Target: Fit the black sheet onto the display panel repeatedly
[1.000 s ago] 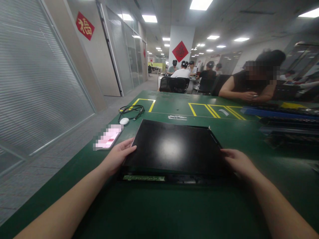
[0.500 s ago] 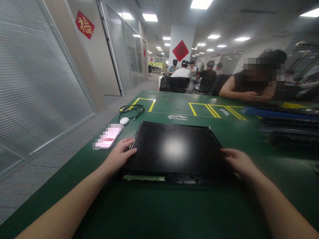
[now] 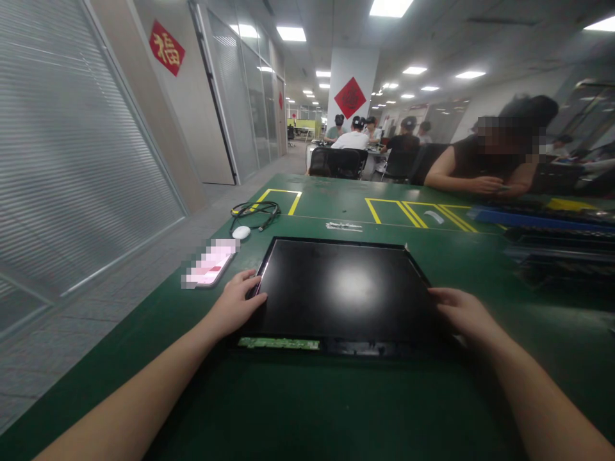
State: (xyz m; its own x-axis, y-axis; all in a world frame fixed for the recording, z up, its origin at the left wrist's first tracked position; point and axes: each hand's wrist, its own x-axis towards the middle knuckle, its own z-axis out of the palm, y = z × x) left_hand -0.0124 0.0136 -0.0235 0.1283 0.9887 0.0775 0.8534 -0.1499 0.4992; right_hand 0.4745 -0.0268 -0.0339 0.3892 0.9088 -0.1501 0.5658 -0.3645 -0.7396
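Both forearms reach in from the near edge, and the flat, glossy black rectangular display panel lies on the green matted workbench between them, its near edge showing a thin green circuit strip. It sits in, or on, a thin black frame whose rim peeks out along the far side; whether it is fully seated I cannot tell.

The risk, as I judge it: a thin panel held only at its two sides could flex or slip if one hand lifts ahead of the other, and a corner could catch on that frame. Fingers pressing on the glossy face could smudge it, and the exposed strip at the near edge looks easy to knock.

The left hand is loosely curled, fingers laid over the panel's left edge, thumb side on top, not clenched. The right hand is flatter, fingers held together and pointing inward, touching the right edge near its front corner; how far they wrap under is hidden.

Just left of the panel lies a pink-cased phone, close enough to be bumped. Farther out sit a small white oval mouse and a coiled black cable, then yellow tape outlines. Across the bench a seated person's hands rest on the far edge, well apart
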